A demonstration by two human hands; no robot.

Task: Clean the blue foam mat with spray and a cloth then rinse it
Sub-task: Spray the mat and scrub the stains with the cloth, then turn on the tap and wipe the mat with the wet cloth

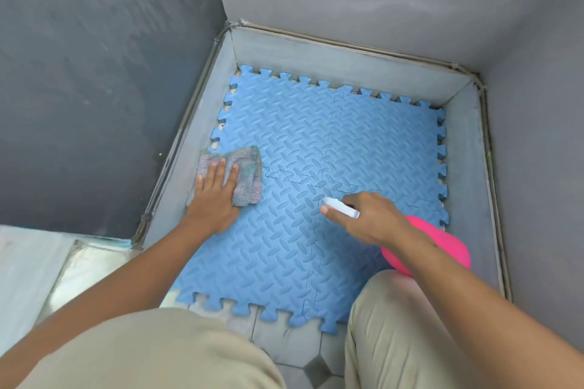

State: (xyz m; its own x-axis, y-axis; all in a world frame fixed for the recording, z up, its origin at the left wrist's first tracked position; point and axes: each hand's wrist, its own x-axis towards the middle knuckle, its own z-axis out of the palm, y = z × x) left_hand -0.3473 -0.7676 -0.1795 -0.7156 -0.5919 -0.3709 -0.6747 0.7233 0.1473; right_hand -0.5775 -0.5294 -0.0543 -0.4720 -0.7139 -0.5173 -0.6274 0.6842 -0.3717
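mat: the blue interlocking foam mat, with its raised oval tread and puzzle-tooth edges, lies flat on the floor of a grey walled corner and fills most of it.
left hand: my left hand lies flat and spread on the folded grey terry cloth, pressing it onto the mat at its left edge; fingers open, not gripping.
right hand: my right hand is closed around the neck of the pink plastic spray bottle, whose white trigger head points left and down over the middle of the mat.
step in hand: i judge this as spray-and-wipe, with rinsing not yet begun; i cannot tell whether the mat is already wet.
doing it well: i would mist a patch just ahead of the cloth, then wipe with a flat palm in overlapping strokes, working into the tread grooves and along the seams between tiles where dirt would lodge.
pressure: the foam should give a little, so firm, even pressure; too much drag near a seam could lift a tile.
around: grey skirting runs along the walls close to the mat's teeth; pale hexagon floor tiles show at the near edge.
in the way: my knees in beige trousers crowd the near edge, the right one over the mat's corner, so that part needs a shift of stance; the walls limit stroke length at the far side.
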